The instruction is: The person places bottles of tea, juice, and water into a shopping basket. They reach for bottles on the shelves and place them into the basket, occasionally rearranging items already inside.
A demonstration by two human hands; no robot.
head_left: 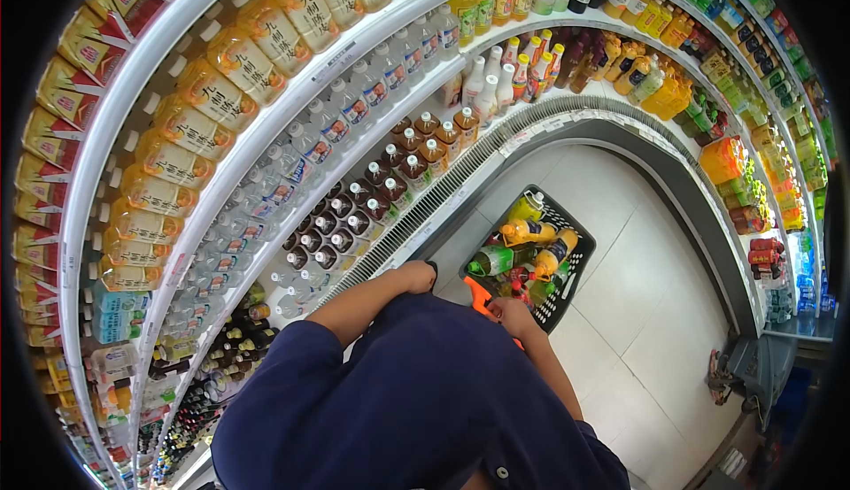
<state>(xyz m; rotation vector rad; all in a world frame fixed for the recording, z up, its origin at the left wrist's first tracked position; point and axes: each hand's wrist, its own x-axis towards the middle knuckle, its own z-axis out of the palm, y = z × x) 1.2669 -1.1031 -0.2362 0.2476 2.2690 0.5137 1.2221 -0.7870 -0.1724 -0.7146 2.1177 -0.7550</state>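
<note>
A black shopping basket stands on the floor in front of me, filled with several drink bottles. Among them are orange-yellow bottles, a green bottle and a bottle with a yellow-green cap. My right hand is closed around the orange basket handle on the near side. My left hand is curled beside the lower shelf edge. A small dark thing shows at its far side, too little of it to name.
Curved shelves of drinks surround me. On the left are large amber bottles, clear water bottles and dark brown bottles. White bottles stand farther back. Pale floor tiles lie right of the basket; a grey bin-like object stands at right.
</note>
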